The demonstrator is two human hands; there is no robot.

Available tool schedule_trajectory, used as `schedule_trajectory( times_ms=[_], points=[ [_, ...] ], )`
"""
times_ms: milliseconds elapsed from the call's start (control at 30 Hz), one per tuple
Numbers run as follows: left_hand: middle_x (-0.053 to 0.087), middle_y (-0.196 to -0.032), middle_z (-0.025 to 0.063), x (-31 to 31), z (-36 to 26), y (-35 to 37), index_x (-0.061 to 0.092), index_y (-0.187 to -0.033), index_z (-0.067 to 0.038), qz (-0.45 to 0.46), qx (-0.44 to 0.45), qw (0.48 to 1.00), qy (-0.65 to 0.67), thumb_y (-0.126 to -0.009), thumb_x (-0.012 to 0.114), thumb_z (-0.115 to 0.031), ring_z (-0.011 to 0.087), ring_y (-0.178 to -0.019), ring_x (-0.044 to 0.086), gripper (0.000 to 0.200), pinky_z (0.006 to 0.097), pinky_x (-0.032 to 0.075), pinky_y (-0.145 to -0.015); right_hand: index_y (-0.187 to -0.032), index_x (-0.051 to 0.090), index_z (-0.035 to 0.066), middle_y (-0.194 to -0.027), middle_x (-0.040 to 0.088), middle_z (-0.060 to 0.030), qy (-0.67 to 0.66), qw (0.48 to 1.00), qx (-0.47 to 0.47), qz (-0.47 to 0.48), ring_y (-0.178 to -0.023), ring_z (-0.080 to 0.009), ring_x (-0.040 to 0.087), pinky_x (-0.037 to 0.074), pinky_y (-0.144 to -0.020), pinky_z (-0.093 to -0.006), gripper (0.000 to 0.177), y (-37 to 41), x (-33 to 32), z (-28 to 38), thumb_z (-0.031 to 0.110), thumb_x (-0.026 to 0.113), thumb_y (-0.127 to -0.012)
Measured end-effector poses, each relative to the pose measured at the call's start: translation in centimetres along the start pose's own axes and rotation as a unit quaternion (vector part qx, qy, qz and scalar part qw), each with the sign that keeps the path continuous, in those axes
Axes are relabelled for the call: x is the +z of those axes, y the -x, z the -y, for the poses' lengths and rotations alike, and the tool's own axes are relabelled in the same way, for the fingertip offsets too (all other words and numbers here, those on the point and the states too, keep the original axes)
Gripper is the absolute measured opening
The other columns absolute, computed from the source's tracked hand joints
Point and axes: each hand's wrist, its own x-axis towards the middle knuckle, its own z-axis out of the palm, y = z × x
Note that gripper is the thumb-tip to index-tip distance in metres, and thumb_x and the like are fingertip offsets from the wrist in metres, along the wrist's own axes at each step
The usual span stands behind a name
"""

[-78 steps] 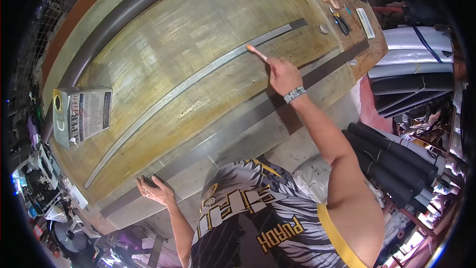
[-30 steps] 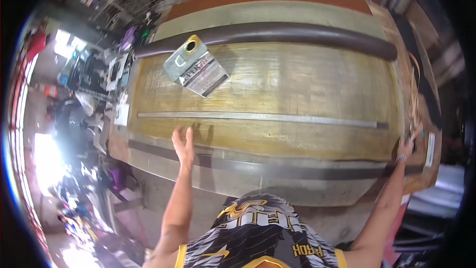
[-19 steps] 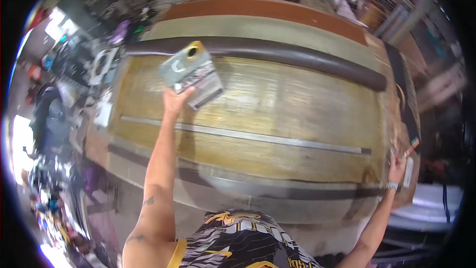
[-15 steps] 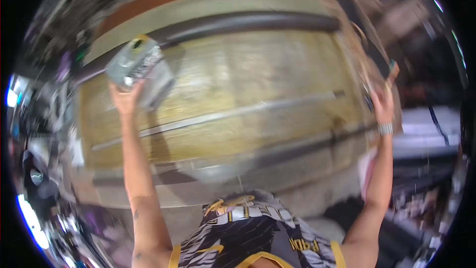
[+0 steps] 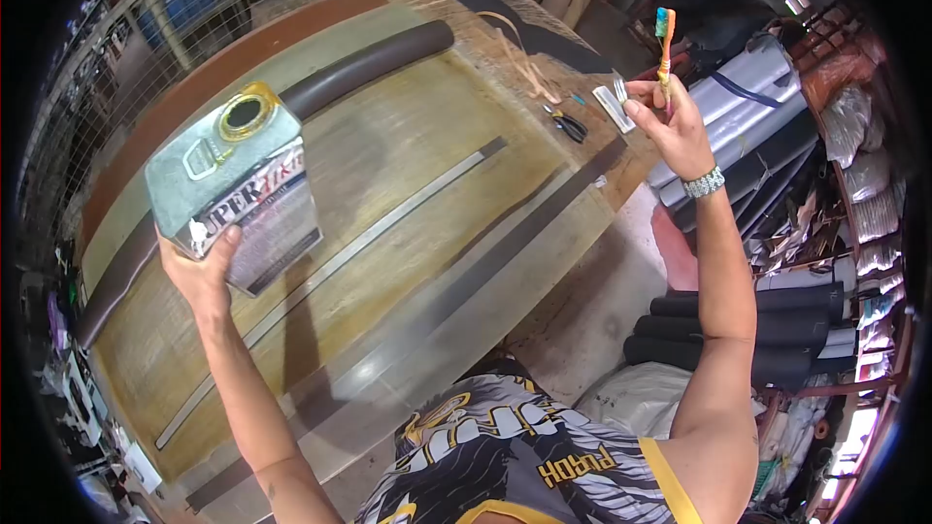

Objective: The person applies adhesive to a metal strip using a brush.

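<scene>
My left hand (image 5: 201, 272) grips a rectangular metal can (image 5: 267, 223) by its lower left edge. The can's round mouth, ringed with yellow residue, is uncapped and faces up, and a wire handle lies on its top. My right hand (image 5: 673, 126), raised over the table's right side, holds an orange toothbrush (image 5: 665, 60) upright, its bristles coated blue-green. Beneath the can, a long metal ruler (image 5: 388, 215) lies diagonally across the yellowish work surface (image 5: 437, 126). Black-handled pliers (image 5: 565, 123) and a small white rectangular piece (image 5: 614, 109) lie left of my right hand.
A dark roll (image 5: 374, 66) runs along the table's far side, beside green and brown sheets (image 5: 301, 24). Tan strips (image 5: 524, 63) and black material (image 5: 515, 15) lie at the far right corner. Silver rolls (image 5: 743, 87) and black rolls (image 5: 738, 320) stand right of the table.
The view has turned to the right and sharpened. The can appears nearer and lower. My right hand has risen from the table's right edge, with the toothbrush now clearly visible in it.
</scene>
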Motion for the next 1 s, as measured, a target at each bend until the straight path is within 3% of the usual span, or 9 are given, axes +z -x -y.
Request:
schedule_trajectory(
  times_ms=[100, 167, 233, 367, 533, 633, 833, 867, 1000],
  points=[
    [0.066, -0.121, 0.012, 7.1, -1.2, 2.9, 0.054, -0.134, 0.004, -0.002, -0.007, 0.999, 0.044, -0.071, 0.09, -0.027, 0.0216, -0.11, 0.062, 0.078, 0.0361, 0.047, -0.101, -0.084, 0.04, 0.008, -0.101, 0.073, -0.0067, 0.047, 0.999, 0.003, -0.005, -0.07, -0.0064, 0.05, 0.042, -0.061, -0.0245, 0.042, 1.4, -4.2, -2.9, 0.021, 0.079, -0.091],
    [0.066, -0.12, 0.0123, 12.0, -1.9, 4.6, 0.055, -0.134, 0.004, -0.028, -0.024, 0.996, 0.08, -0.071, 0.089, -0.026, 0.0223, -0.11, 0.063, 0.078, 0.0369, 0.048, -0.101, -0.104, 0.061, 0.002, -0.086, 0.061, 0.0014, 0.06, 0.998, 0.022, 0.01, -0.068, -0.0052, 0.046, 0.039, -0.061, -0.0243, 0.029, 2.7, -7.2, -5.8, 0.02, 0.08, -0.09],
    [0.066, -0.12, 0.0126, 17.3, -2.6, 6.1, 0.054, -0.134, 0.004, -0.063, -0.051, 0.991, 0.104, -0.071, 0.089, -0.026, 0.0225, -0.11, 0.063, 0.078, 0.0375, 0.048, -0.1, -0.113, 0.063, 0.0, -0.083, 0.058, 0.0021, 0.053, 0.998, 0.014, 0.028, -0.068, -0.0048, 0.046, 0.039, -0.062, -0.0237, 0.033, 3.8, -10.1, -10.9, 0.018, 0.079, -0.09],
    [0.064, -0.122, 0.0119, 25.9, -3.1, 6.4, 0.053, -0.135, 0.002, -0.104, -0.056, 0.989, 0.089, -0.074, 0.087, -0.02, 0.0223, -0.11, 0.062, 0.073, 0.0378, 0.049, -0.098, -0.111, 0.063, -0.003, -0.079, 0.054, 0.0035, 0.0, 0.996, 0.071, 0.049, -0.066, -0.0048, 0.045, 0.039, -0.06, -0.022, 0.028, 4.7, -14.2, -18.3, 0.012, 0.077, -0.092],
    [0.059, -0.136, 0.02, 34.8, -2.4, 4.5, 0.045, -0.146, 0.007, -0.144, -0.063, 0.987, -0.019, -0.067, 0.096, -0.026, 0.0296, -0.125, 0.058, 0.099, 0.0397, 0.043, -0.109, -0.109, 0.063, -0.002, -0.076, 0.057, 0.0029, 0.006, 0.988, 0.054, 0.145, -0.06, -0.0009, 0.044, 0.038, -0.053, -0.0206, 0.027, 2.9, -16.4, -24.1, 0.01, 0.077, -0.091],
    [0.052, -0.145, 0.0272, 39.4, 1.7, 1.9, 0.038, -0.149, 0.011, -0.117, -0.05, 0.991, -0.043, -0.063, 0.098, -0.038, 0.0333, -0.134, 0.052, 0.116, 0.0408, 0.04, -0.114, -0.11, 0.062, 0.0, -0.08, 0.067, -0.0011, -0.084, 0.983, 0.072, 0.15, -0.065, -0.0055, 0.059, 0.044, -0.055, -0.0253, 0.028, 0.6, -14.3, -26.3, 0.013, 0.078, -0.091],
    [0.05, -0.147, 0.0269, 46.6, 9.6, -3.4, 0.036, -0.149, 0.013, -0.065, -0.048, 0.996, 0.026, -0.061, 0.099, -0.038, 0.0323, -0.138, 0.049, 0.12, 0.0393, 0.037, -0.117, -0.109, 0.06, 0.002, -0.076, 0.06, -0.0082, -0.018, 0.983, 0.002, 0.184, -0.068, -0.023, 0.063, 0.049, -0.062, -0.0364, 0.034, -7.6, -6.6, -25.5, 0.023, 0.079, -0.089],
    [0.05, -0.146, 0.0268, 47.3, 10.0, -4.0, 0.036, -0.149, 0.012, -0.059, -0.052, 0.996, 0.033, -0.061, 0.1, -0.037, 0.0322, -0.138, 0.049, 0.12, 0.0392, 0.037, -0.117, -0.116, 0.062, 0.002, -0.081, 0.066, -0.0045, 0.022, 0.984, -0.047, 0.172, -0.07, -0.0148, 0.064, 0.051, -0.064, -0.0308, 0.038, -9.6, -5.2, -24.7, 0.024, 0.079, -0.09],
    [0.05, -0.148, 0.0246, 49.6, 12.9, -5.4, 0.035, -0.151, 0.008, -0.038, -0.051, 0.997, 0.035, -0.058, 0.1, -0.037, 0.0331, -0.14, 0.047, 0.123, 0.0392, 0.035, -0.12, -0.098, 0.053, 0.002, -0.079, 0.062, -0.0147, 0.04, 0.979, -0.139, 0.141, -0.073, -0.0341, 0.065, 0.051, -0.065, -0.0428, 0.035, -18.5, 2.1, -22.6, 0.024, 0.079, -0.087]
  ],
)
